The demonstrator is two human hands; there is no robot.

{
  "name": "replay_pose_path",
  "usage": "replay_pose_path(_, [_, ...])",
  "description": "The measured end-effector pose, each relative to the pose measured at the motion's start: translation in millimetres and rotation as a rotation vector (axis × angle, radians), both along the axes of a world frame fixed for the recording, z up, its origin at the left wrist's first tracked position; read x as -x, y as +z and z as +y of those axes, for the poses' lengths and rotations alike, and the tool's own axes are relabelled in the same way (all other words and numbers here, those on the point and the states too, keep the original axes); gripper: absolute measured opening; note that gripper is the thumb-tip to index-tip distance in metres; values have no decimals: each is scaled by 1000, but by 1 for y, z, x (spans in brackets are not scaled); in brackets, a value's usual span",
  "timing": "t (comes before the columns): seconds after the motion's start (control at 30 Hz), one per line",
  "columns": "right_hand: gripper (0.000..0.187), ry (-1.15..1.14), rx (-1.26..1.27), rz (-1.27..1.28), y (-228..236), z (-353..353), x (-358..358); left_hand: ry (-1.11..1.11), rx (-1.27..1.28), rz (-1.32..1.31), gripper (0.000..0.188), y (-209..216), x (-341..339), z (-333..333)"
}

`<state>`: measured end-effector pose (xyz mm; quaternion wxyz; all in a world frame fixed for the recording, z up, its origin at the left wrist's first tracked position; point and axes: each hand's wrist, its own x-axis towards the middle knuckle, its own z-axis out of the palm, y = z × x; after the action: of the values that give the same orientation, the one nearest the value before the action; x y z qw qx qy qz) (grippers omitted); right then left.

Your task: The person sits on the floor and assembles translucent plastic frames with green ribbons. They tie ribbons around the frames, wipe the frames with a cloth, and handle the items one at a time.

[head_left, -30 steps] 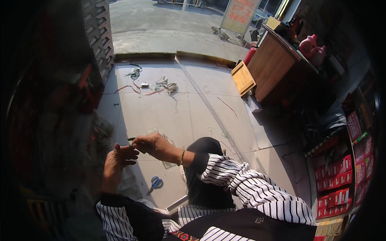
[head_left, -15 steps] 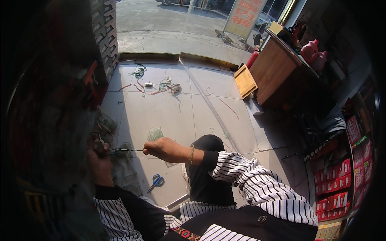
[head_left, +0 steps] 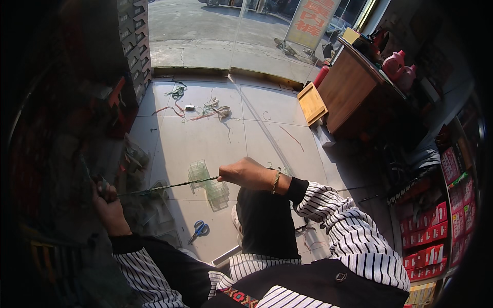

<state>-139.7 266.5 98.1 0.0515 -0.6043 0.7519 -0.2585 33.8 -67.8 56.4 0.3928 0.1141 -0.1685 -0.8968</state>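
Here's the green cord [head_left: 181, 184], beyond the scissors [head_left: 198, 232], stretching longer as the span widens: slack looks gone! The right hand [head_left: 247, 173], beyond the scissors, pinches it; the left hand [head_left: 107, 206], to their left, closes on it in shadow. Far beyond them, a sign [head_left: 311, 23] carries red characters.

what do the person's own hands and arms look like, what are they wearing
The left hand and right hand are both bare, without gloves. The sleeves are white with thin black stripes and end in plain black cuffs. On the right wrist is a thin, yellowish, braided-looking bracelet.
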Motion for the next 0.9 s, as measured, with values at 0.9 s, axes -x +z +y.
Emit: replay_pose_path(0.9, [12, -550, 125, 114, -11, 111, 87, 309, 214, -242, 25, -30, -16, -42])
